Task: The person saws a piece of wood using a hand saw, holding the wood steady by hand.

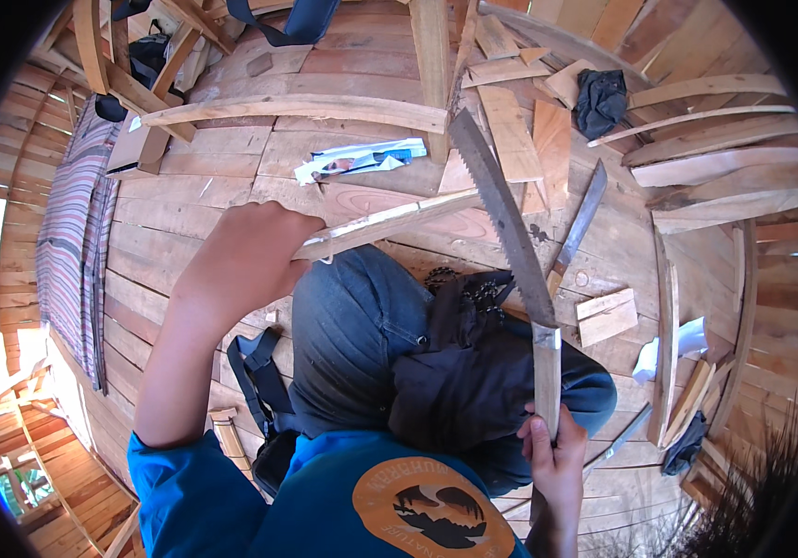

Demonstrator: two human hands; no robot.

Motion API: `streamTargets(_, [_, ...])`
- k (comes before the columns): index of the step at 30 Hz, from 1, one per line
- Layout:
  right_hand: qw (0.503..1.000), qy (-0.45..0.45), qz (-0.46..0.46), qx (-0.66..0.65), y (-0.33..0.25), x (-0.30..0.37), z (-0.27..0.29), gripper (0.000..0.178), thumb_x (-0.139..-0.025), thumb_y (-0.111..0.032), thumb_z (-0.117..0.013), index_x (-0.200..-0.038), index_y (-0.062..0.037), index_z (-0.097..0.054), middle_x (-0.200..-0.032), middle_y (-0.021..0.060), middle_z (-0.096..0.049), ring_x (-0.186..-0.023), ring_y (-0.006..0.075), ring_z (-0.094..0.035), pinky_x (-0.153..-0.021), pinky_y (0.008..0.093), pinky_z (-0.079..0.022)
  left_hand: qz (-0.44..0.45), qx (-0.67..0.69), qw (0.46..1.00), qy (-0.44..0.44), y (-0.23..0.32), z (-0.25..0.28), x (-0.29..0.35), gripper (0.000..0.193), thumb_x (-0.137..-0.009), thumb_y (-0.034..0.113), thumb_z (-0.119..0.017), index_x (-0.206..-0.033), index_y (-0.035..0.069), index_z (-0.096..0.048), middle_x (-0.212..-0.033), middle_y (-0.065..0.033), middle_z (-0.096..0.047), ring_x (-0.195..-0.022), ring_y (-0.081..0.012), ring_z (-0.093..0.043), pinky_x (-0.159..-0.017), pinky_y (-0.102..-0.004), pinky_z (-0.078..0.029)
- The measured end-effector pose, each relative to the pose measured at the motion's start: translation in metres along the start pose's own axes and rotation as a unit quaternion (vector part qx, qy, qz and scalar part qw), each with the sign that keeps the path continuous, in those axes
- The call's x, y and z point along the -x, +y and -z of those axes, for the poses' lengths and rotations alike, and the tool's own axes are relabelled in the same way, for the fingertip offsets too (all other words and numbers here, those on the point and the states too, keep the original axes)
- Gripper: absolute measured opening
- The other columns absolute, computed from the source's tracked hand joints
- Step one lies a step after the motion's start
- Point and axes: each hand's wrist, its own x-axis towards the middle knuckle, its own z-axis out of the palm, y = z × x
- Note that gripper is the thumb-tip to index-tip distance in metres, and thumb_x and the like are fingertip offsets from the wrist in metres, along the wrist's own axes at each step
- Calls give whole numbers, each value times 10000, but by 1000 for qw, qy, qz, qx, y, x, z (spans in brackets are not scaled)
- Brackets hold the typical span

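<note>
My left hand (248, 246) is closed round the near end of a narrow wooden strip (390, 219), which slants away to the right above my knee. A thin curled shaving hangs by the fingers. In my right hand (552, 451) is the wooden handle of a handsaw (511, 228). Its long toothed blade points up and away, with the teeth toward the left. The blade crosses the view at the strip's far end; whether they touch I cannot tell. Right of the saw, a machete (580, 228) with a wooden handle lies on the floor.
Around my bent legs is a plank floor (157, 251). Wood offcuts (511, 130) lie ahead, beside a dark crumpled cloth (601, 100). A wooden frame rail (306, 109) spans the front. Boards (724, 172) are stacked at right. A black strapped bag (273, 456) sits left of me.
</note>
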Motion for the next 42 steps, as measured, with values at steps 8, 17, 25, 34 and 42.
streamTargets(8, [999, -32, 21, 32, 12, 10, -31, 188, -984, -130, -520, -1116, 4, -532, -564, 37, -565, -458, 110, -555, -439, 257, -419, 35, 39, 998, -29, -8, -24, 11, 390, -737, 187, -769, -1085, 36, -682, -847, -188, -687, -870, -348, -651, -798, -438, -509])
streamTargets(17, [996, -73, 1, 55, 11, 9, -37, 269, -959, -98, -565, -1209, -11, -520, -624, 126, -612, -575, 268, -681, -529, 349, -505, 34, 54, 997, -37, -11, -21, 13, 338, -772, 131, -725, -1095, 40, -684, -871, -194, -692, -883, -335, -669, -817, -422, -526])
streamTargets(25, [995, -66, 2, 73, 14, 9, -38, 260, -949, -84, -570, -1191, -3, -524, -625, 138, -611, -579, 294, -682, -523, 359, -505, 25, 87, 995, -40, -14, -27, 13, 382, -757, 186, -755, -1080, -1, -675, -876, -224, -682, -865, -373, -648, -816, -440, -503])
streamTargets(34, [994, -65, 4, 85, 15, 17, -35, 258, -943, -76, -573, -1185, -1, -525, -634, 149, -614, -593, 307, -687, -525, 363, -507, 41, 108, 992, -53, -16, -34, 13, 441, -755, 186, -758, -1125, -30, -653, -933, -242, -680, -884, -382, -643, -843, -447, -499])
streamTargets(42, [991, -83, 13, 103, 18, 18, -38, 227, -945, -97, -580, -1141, 4, -527, -675, 227, -618, -644, 412, -662, -518, 415, -490, 32, 115, 992, -37, -12, -33, 13, 380, -757, 97, -723, -1120, 3, -663, -932, -237, -675, -929, -371, -645, -858, -437, -507])
